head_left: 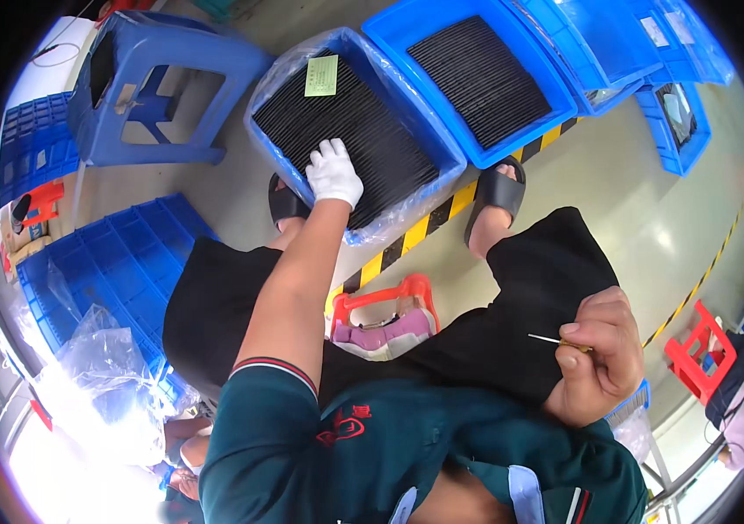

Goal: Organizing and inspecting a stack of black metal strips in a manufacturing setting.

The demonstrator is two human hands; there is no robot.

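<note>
My left hand (334, 172), in a white glove, reaches down into a blue crate (269, 140) lined with clear plastic and rests on the rows of thin black parts (363, 122) packed in it; whether it grips any I cannot tell. A pale green slip (321, 75) lies on top of the parts at the far end. My right hand (601, 354) is bare, closed in a fist by my right knee, pinching a thin metal pin-like tool (547, 339) that points left. I sit with black shorts and black sandals over the floor.
A second blue crate (407, 31) of black parts stands to the right, with more blue crates (686, 131) beyond. A blue plastic stool (167, 87) stands at upper left, flat blue crates (119, 253) and clear plastic bags (101, 367) at left. Black-yellow floor tape (416, 234) runs under my feet. Red stools (693, 354) stand at right.
</note>
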